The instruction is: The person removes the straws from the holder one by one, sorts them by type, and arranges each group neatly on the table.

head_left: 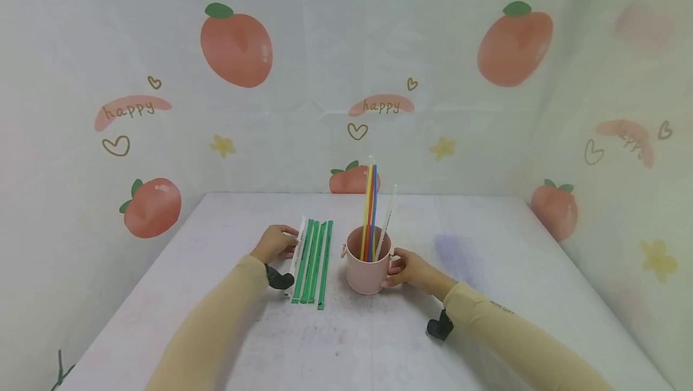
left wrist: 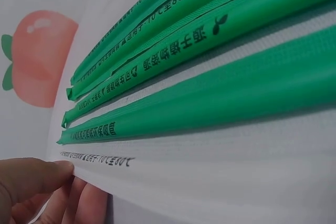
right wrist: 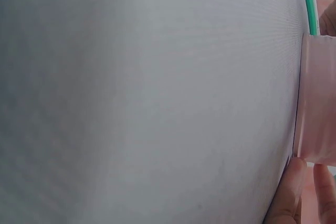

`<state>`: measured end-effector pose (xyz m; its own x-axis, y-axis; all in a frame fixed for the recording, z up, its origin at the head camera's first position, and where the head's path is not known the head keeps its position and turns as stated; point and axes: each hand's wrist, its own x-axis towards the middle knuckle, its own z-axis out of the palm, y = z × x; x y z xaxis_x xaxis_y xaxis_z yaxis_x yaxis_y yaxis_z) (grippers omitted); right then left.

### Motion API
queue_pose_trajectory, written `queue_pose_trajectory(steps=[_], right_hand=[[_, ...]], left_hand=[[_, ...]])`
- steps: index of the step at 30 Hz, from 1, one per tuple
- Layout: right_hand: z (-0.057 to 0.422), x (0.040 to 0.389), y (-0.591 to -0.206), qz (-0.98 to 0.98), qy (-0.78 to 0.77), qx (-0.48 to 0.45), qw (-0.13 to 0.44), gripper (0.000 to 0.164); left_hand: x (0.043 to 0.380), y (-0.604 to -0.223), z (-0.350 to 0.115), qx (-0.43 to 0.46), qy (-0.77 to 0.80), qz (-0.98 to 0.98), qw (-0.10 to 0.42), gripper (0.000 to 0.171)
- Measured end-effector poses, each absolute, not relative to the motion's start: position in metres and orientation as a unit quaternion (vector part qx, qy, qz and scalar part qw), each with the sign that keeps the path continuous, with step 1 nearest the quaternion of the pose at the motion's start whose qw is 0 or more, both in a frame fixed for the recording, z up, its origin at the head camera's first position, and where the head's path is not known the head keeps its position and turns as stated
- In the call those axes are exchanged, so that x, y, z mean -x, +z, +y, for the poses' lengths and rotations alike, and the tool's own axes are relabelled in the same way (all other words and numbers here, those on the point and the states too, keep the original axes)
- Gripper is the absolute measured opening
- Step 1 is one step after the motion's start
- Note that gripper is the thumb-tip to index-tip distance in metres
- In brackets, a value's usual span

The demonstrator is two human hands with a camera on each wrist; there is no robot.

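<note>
A small pink bucket (head_left: 365, 278) stands on the table, holding upright yellow, red and blue straws (head_left: 373, 210) and a slanted white-wrapped straw (head_left: 387, 219). At its right side my right hand (head_left: 414, 272) grips it, thumb low near the base and fingers by the side ring; the right wrist view shows the fingertips (right wrist: 323, 174) against the wall. Left of the bucket, several green-wrapped straws (head_left: 313, 258) lie side by side. My left hand (head_left: 277, 243) pinches the far end of a white-wrapped straw (left wrist: 126, 169), thumb on top, along the left of the green ones.
The white table (head_left: 346, 349) reaches back to a wall sheet (head_left: 303, 78) printed with fruit and hearts. A faint purple stain (head_left: 455, 252) marks the table right of the bucket. Dark wrist devices (head_left: 440, 326) sit on both sleeves.
</note>
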<state>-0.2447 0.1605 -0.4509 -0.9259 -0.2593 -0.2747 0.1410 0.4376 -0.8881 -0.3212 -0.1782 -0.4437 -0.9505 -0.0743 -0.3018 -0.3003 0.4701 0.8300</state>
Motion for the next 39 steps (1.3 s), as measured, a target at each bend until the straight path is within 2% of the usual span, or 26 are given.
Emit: queue_pose_trajectory(steps=[18,39], right_hand=[[0.1606,0.2447,-0.4502,0.821,-0.537,0.035,0.19,0.082],[0.1596,0.2444,-0.4514,0.827,-0.528,0.023,0.192,0.087]], left_hand=[[0.319,-0.4443,-0.176,0.101,0.505,0.851,0.101,0.027],[0.317,-0.4441,-0.1772,0.111,0.511,0.846,0.103,0.027]])
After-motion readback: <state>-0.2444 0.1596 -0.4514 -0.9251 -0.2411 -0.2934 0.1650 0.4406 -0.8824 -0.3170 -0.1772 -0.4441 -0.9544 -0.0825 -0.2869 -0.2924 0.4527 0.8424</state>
